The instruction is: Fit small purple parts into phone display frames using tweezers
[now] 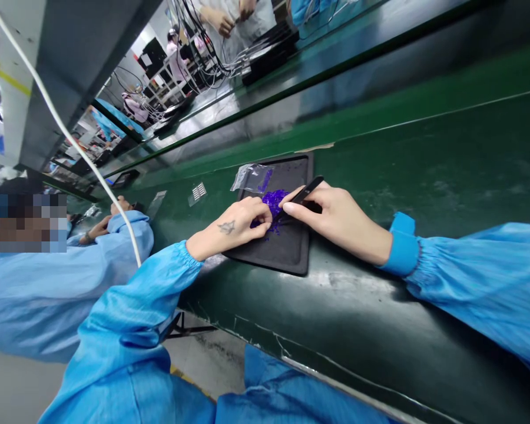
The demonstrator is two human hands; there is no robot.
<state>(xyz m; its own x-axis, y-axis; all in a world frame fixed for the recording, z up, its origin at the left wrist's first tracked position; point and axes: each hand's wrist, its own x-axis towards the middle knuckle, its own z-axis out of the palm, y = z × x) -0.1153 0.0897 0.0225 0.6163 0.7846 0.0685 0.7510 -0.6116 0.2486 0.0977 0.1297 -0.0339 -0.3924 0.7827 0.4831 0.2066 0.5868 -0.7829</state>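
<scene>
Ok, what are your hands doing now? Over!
Left hand fingertips on purple bits. Right hand pinching thin black tool, tip at the pile. All on black tray; clear bag behind, nothing blocking.

Green desk [446,165] lies bare right of and beyond the black tray [291,253]. A clear bag [249,175] crowds its far-left corner, and a co-worker's arm [115,227] lies further left.

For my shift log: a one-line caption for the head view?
Left hand touches small purple pieces on a black tray; right hand holds a slim black tool beside them.
</scene>
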